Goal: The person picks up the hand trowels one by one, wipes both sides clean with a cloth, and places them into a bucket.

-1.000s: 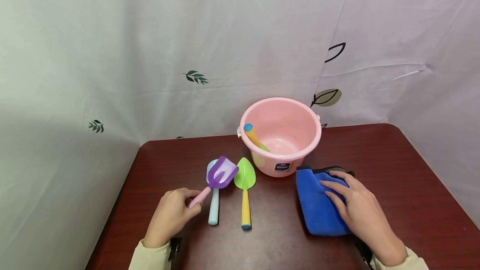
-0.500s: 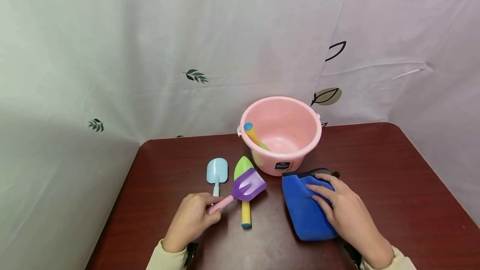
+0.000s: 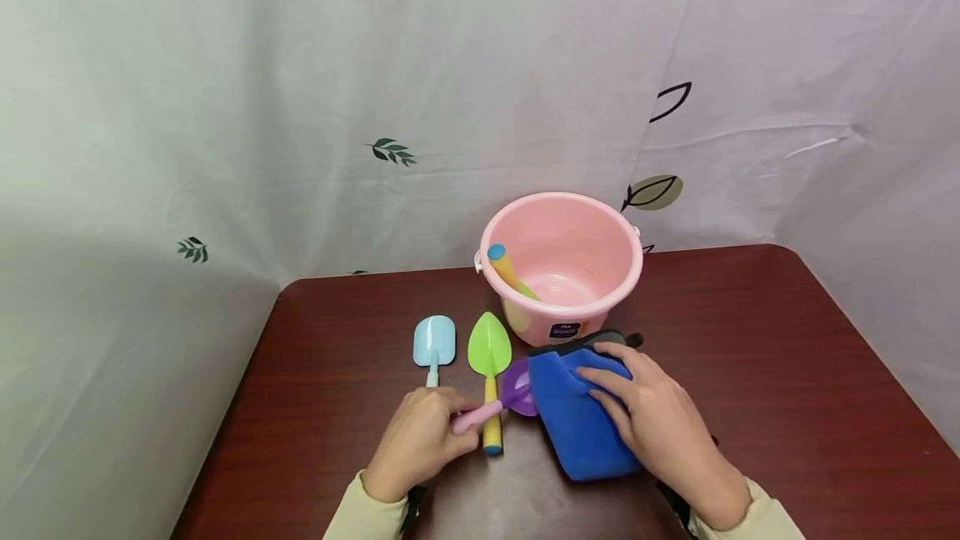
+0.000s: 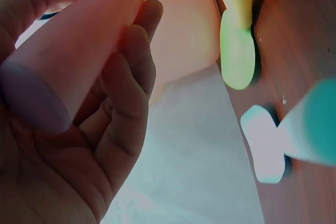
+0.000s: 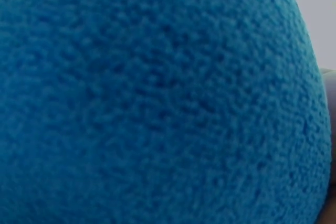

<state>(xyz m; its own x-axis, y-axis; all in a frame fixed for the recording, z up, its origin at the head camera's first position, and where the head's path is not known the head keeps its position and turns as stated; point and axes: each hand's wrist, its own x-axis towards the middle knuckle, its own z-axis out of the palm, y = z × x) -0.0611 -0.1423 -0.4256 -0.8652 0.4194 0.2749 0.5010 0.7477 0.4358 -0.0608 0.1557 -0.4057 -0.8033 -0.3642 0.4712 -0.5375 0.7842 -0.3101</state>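
My left hand [image 3: 423, 440] grips the pink handle of a toy shovel [image 3: 477, 417] with a purple blade. This handle [image 4: 73, 45] fills the upper left of the left wrist view, fingers wrapped round it. My right hand [image 3: 660, 415] holds a fuzzy blue cleaning mitt [image 3: 581, 415] with a dark edge, and part of the purple blade is hidden behind it. Close up, the blue mitt [image 5: 157, 98] covers nearly all of the right wrist view. Under the pink handle lies a green trowel [image 3: 490, 344] with a yellow handle.
Left of the trowel lies a light blue toy shovel [image 3: 434, 342], its handle partly covered by my left hand. Behind them stands a pink bucket [image 3: 540, 323] with a yellow-handled tool [image 3: 504, 267] leaning inside. White patterned cloth [image 3: 450, 65] borders the dark red table [image 3: 787, 340].
My left hand has carried the purple shovel rightward, across the light blue shovel and the green trowel. My right hand has brought the blue mitt leftward, over the purple blade.
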